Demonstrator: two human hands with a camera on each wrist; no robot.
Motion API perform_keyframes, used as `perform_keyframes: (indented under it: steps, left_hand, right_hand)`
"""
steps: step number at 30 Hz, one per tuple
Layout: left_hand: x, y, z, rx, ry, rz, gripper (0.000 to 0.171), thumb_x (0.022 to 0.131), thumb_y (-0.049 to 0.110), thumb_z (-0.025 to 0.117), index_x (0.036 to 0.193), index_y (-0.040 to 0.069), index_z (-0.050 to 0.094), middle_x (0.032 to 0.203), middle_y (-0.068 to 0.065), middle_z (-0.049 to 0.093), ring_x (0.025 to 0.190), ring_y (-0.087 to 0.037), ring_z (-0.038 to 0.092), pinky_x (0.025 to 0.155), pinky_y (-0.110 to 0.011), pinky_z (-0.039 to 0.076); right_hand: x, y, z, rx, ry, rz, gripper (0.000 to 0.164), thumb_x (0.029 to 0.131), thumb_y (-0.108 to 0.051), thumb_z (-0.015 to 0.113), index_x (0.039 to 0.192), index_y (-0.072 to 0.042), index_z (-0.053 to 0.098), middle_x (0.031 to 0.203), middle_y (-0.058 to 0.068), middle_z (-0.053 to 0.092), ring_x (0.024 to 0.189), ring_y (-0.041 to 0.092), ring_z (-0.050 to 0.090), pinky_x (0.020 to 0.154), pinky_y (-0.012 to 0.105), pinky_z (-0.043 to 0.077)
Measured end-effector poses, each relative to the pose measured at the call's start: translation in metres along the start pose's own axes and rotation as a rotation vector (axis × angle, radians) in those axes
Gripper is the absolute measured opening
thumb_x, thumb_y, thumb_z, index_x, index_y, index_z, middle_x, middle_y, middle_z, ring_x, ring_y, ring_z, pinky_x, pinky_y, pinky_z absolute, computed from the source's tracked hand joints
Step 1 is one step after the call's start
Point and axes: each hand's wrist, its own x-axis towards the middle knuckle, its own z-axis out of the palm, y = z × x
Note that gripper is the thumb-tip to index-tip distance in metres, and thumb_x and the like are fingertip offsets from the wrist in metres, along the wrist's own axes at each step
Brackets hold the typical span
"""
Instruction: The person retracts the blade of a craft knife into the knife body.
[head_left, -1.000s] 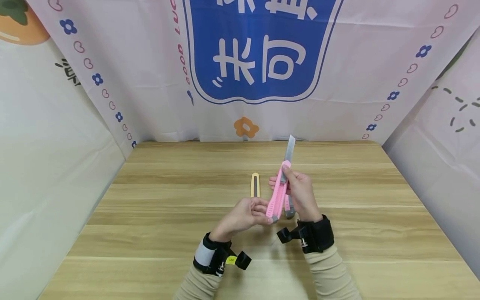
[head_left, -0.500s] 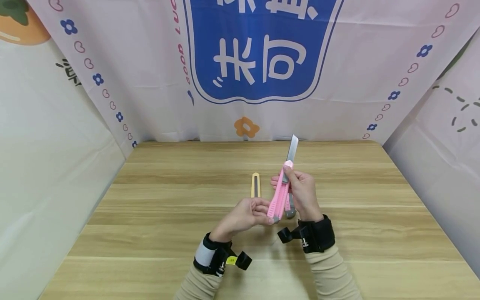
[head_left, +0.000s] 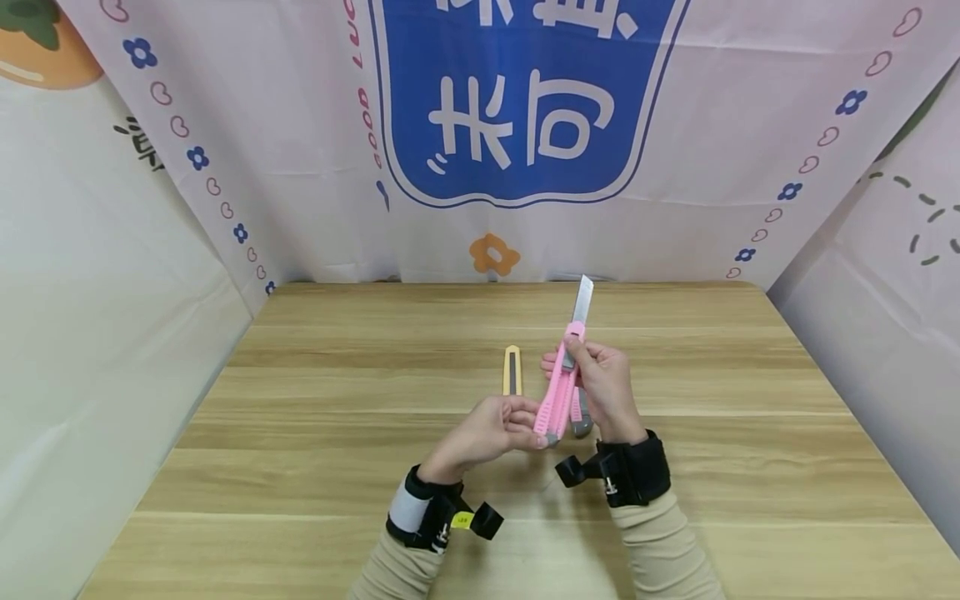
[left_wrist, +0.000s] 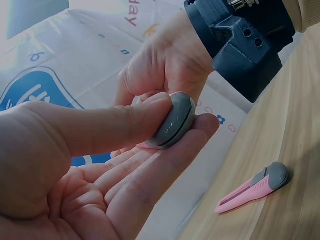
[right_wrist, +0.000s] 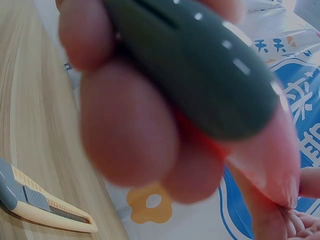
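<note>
A pink utility knife (head_left: 557, 402) is held above the table, its long blade (head_left: 582, 300) slid out and pointing up and away. My left hand (head_left: 491, 429) pinches the knife's grey tail end (left_wrist: 175, 121) between thumb and fingers, as the left wrist view shows close up. Nearer the blade, my right hand (head_left: 606, 383) grips the handle, with its thumb at the grey slider. In the right wrist view the grey end and the fingers round it loom large and blurred. Below the hands a second pink utility knife (left_wrist: 255, 187) lies on the table, partly hidden in the head view.
A yellow utility knife (head_left: 512, 371) lies on the wooden table (head_left: 337, 375), just beyond my left hand. Its grey end shows in the right wrist view. Printed cloth (head_left: 315, 208) hangs behind the table's far edge and along both sides.
The held knife has tilted slightly, its blade tip swaying right and then a little back and down. Both hands keep their grip in nearly the same place.
</note>
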Motion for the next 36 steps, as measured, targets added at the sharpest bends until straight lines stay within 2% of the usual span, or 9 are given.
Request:
perform_keyframes:
  steps: [7, 9, 13, 18, 22, 27, 31, 36]
  left_hand:
    - [-0.0001, -0.0008, -0.0005, -0.014, 0.002, 0.013, 0.042, 0.086, -0.004, 0.064, 0.126, -0.011, 0.053, 0.113, -0.029, 0.067, 0.095, -0.018, 0.071, 0.085, -0.026, 0.060]
    - [0.0002, -0.0011, -0.0007, -0.015, 0.006, 0.019, 0.043, 0.086, -0.004, 0.064, 0.126, -0.011, 0.053, 0.113, -0.030, 0.067, 0.096, -0.021, 0.071, 0.085, -0.026, 0.060]
    - [0.0007, -0.0012, -0.0008, -0.006, 0.015, 0.020, 0.042, 0.086, -0.003, 0.064, 0.127, -0.010, 0.053, 0.114, -0.029, 0.067, 0.098, -0.024, 0.071, 0.086, -0.026, 0.060]
    - [0.0013, -0.0005, 0.0020, -0.015, 0.044, -0.005, 0.040, 0.087, 0.000, 0.065, 0.125, -0.008, 0.055, 0.113, -0.027, 0.068, 0.098, -0.021, 0.071, 0.088, -0.030, 0.060]
    - [0.0024, -0.0001, 0.0053, -0.038, 0.068, 0.000, 0.041, 0.086, -0.002, 0.064, 0.125, -0.009, 0.055, 0.113, -0.028, 0.067, 0.096, -0.019, 0.071, 0.089, -0.033, 0.060]
    - [0.0030, 0.0001, 0.0070, -0.051, 0.079, -0.002, 0.041, 0.086, -0.003, 0.064, 0.125, -0.009, 0.055, 0.112, -0.028, 0.067, 0.093, -0.016, 0.071, 0.089, -0.033, 0.060]
    - [0.0031, 0.0000, 0.0072, -0.052, 0.065, 0.009, 0.040, 0.086, -0.004, 0.063, 0.125, -0.010, 0.054, 0.113, -0.029, 0.067, 0.095, -0.019, 0.071, 0.090, -0.036, 0.059]
    - [0.0033, -0.0001, 0.0072, -0.053, 0.053, 0.011, 0.040, 0.087, -0.003, 0.063, 0.125, -0.009, 0.054, 0.114, -0.029, 0.067, 0.096, -0.020, 0.071, 0.089, -0.033, 0.060]
  right_hand:
    - [-0.0004, -0.0002, 0.0001, -0.040, 0.001, 0.007, 0.035, 0.099, -0.016, 0.054, 0.118, 0.013, 0.057, 0.073, -0.003, 0.077, 0.070, 0.008, 0.074, 0.073, 0.027, 0.062]
    - [-0.0007, -0.0005, 0.0005, -0.040, -0.001, 0.010, 0.038, 0.099, -0.016, 0.054, 0.120, 0.015, 0.055, 0.074, -0.002, 0.077, 0.071, 0.008, 0.074, 0.074, 0.027, 0.062]
    - [-0.0015, -0.0018, 0.0010, -0.039, -0.018, 0.033, 0.041, 0.099, -0.022, 0.055, 0.121, 0.012, 0.055, 0.076, -0.005, 0.077, 0.075, 0.009, 0.075, 0.078, 0.028, 0.062]
    - [-0.0027, -0.0032, 0.0024, -0.051, -0.023, 0.091, 0.045, 0.098, -0.032, 0.053, 0.122, 0.006, 0.056, 0.079, -0.005, 0.076, 0.077, 0.009, 0.074, 0.083, 0.032, 0.061]
    - [-0.0033, -0.0024, 0.0043, -0.046, -0.032, 0.114, 0.049, 0.099, -0.035, 0.051, 0.123, 0.008, 0.055, 0.076, -0.005, 0.076, 0.074, 0.009, 0.074, 0.082, 0.032, 0.061]
    - [-0.0035, -0.0020, 0.0052, -0.041, -0.018, 0.089, 0.046, 0.099, -0.032, 0.052, 0.120, 0.009, 0.055, 0.073, -0.005, 0.075, 0.072, 0.010, 0.074, 0.079, 0.033, 0.062]
    - [-0.0035, -0.0021, 0.0049, -0.023, -0.013, 0.058, 0.042, 0.099, -0.029, 0.053, 0.114, 0.009, 0.057, 0.070, -0.005, 0.075, 0.070, 0.011, 0.074, 0.074, 0.031, 0.062]
    - [-0.0039, -0.0019, 0.0042, -0.007, -0.013, 0.028, 0.036, 0.099, -0.025, 0.053, 0.109, 0.009, 0.058, 0.068, -0.003, 0.075, 0.068, 0.011, 0.074, 0.071, 0.029, 0.063]
